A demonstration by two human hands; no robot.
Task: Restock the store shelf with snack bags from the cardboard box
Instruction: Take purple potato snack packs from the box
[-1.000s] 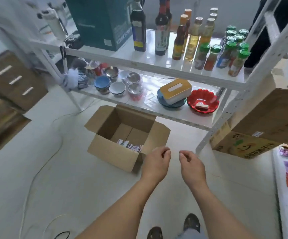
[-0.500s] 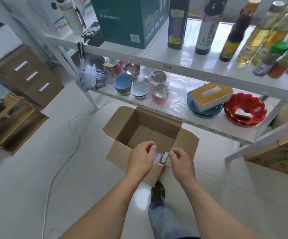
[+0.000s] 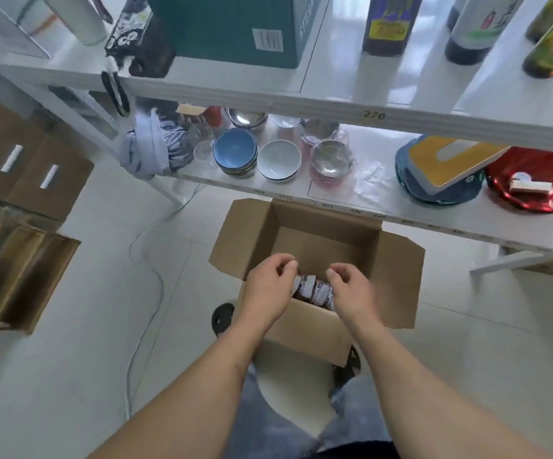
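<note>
The box (image 3: 305, 329) is plain brown cardboard. The bags (image 3: 315, 289) in it are white with dark print. On the white shelf (image 3: 401, 213) sit a blue bowl (image 3: 235, 154), a white bowl (image 3: 279, 159), a silver bowl (image 3: 331, 159), a shiny red dish (image 3: 540, 180) and a yellow-topped holder (image 3: 447, 164). Above stands a teal carton (image 3: 232, 24). The floor (image 3: 69, 376) is pale tile.

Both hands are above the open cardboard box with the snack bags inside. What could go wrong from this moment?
1. The snack bags lie packed together at the near wall of the cardboard box; the left hand and right hand might pull up several at once and drop some.
2. The box sits close under the lower shelf, so lifting straight up may bump its edge.
3. A cable runs across the floor left of the box, a possible trip hazard.
</note>
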